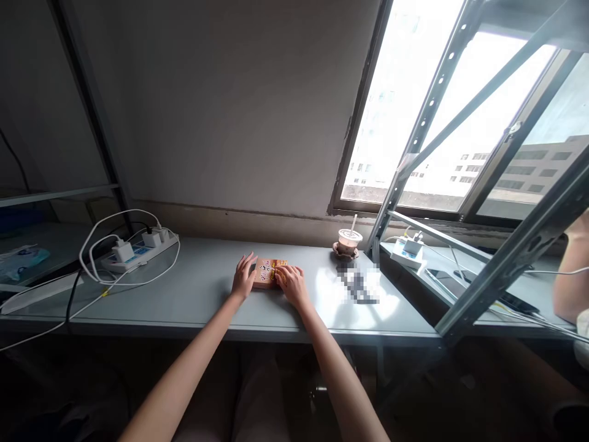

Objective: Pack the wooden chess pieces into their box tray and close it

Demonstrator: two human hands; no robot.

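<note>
- Printed box (265,273): flat on surface (193,307), between both hands, long axis running roughly left-right.
- Left hand (243,279): fingers extended, at box's left end; grip cannot be told.
- Right hand (291,282): fingers bent over right end; grip cannot be told.
- Neither hand clearly nearer.
- Count: one box, one lidded cup (350,238).

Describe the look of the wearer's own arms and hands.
The left hand and right hand are both ungloved, with slim fingers. The left forearm and right forearm are slender and bare, with no sleeve in view down to where the picture cuts them off. No watch, bracelet or marking shows at either wrist; rings would be too small to tell.
</note>
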